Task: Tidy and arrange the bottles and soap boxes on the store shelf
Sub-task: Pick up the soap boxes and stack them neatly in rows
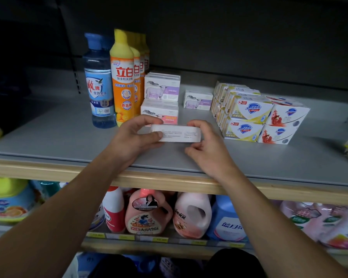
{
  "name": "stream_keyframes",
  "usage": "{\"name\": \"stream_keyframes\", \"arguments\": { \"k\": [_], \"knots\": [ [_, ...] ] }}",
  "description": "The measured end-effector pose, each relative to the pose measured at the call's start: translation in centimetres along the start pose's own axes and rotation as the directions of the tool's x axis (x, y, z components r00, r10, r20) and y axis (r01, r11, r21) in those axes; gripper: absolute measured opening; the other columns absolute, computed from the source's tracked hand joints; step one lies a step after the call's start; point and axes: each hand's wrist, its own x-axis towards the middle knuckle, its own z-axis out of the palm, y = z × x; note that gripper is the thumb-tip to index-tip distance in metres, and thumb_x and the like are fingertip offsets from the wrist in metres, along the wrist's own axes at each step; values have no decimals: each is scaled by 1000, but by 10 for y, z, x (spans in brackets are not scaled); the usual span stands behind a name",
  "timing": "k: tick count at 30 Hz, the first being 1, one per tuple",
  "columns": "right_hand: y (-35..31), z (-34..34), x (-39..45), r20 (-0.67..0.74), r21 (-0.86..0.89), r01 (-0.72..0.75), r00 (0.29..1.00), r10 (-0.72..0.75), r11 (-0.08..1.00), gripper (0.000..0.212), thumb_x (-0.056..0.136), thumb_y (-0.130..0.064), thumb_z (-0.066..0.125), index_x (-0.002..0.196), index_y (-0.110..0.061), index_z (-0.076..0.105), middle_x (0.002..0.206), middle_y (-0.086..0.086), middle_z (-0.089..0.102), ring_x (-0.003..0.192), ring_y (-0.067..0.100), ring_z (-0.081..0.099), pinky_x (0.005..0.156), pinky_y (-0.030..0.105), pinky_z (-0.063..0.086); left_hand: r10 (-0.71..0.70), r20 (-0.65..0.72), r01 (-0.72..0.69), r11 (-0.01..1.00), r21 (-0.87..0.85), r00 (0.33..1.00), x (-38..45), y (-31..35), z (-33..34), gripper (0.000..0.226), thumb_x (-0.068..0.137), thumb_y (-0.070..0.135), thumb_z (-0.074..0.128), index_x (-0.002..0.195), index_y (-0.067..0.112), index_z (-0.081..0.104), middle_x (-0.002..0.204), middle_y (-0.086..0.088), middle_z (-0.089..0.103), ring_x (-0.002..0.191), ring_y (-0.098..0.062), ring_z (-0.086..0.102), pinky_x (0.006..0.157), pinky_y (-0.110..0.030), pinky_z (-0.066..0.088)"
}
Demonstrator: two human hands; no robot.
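A white soap box (176, 133) is held just above the front part of the gray shelf (68, 135). Its long side faces up, with tiny print on it. The left hand (136, 137) pinches the left end, thumb on the near side and fingers curled over the far side. The right hand (207, 143) pinches the right end the same way, with fingers bent around the top corner and the thumb below.

Just behind the box is a stack of sheep soap boxes (161, 99), two high. One more sheep box (198, 100) sits alone to the right. Farther right are stacked Safeguard soap boxes (249, 115), some yellow and some with red fruit.

To the left stands a blue bottle (98, 83). Beside it is a row of orange bottles (122, 81) with yellow tops, going back.

On the shelf below are pink jugs (149, 213).
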Motion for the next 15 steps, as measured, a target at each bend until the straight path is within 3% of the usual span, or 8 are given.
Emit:
{"name": "stream_keyframes", "arguments": {
  "k": [3, 6, 10, 15],
  "knots": [
    [-1, -3, -1, -77, -158, 74, 993, -87, 985, 47, 78, 1, 70, 118, -21, 59, 112, -7, 54, 97, 4, 53, 85, 20, 45, -10, 9, 9, 998, 59, 1000, -2, 1, 2, 29, 82, 3, 66, 111, -3, 60, 120, -19, 64, 82, -35, 70, 71, -39, 62],
    [-2, -3, -1, -123, -177, 73, 988, -96, 981, 42, 82, -8, 72, 121, -18, 61, 110, -7, 55, 99, 6, 54, 85, 21, 44, -32, -23, 34, 995, 95, 999, -2, 2, 6, 10, 94, 13, 58, 101, 7, 62, 99, -14, 73, 60, -27, 69, 55, -30, 59],
    [-2, -1, -2, -132, -230, 75, 985, -108, 970, 39, 86, -13, 70, 124, -18, 61, 109, -8, 52, 91, 6, 53, 83, 16, 38, -66, -34, 70, 986, 151, 997, -1, 2, 9, 13, 99, 20, 52, 91, 17, 61, 82, -9, 73, 60, -27, 70, 52, -29, 58],
    [-1, -1, 2, -138, -303, 31, 987, -76, 953, 40, 89, -19, 67, 128, -19, 61, 117, 0, 55, 106, 16, 57, 92, 19, 39, -24, -42, 34, 965, 261, 999, 0, 1, 11, 12, 98, 18, 55, 104, 22, 64, 105, -5, 71, 67, -33, 70, 58, -33, 59]
  ]
}}
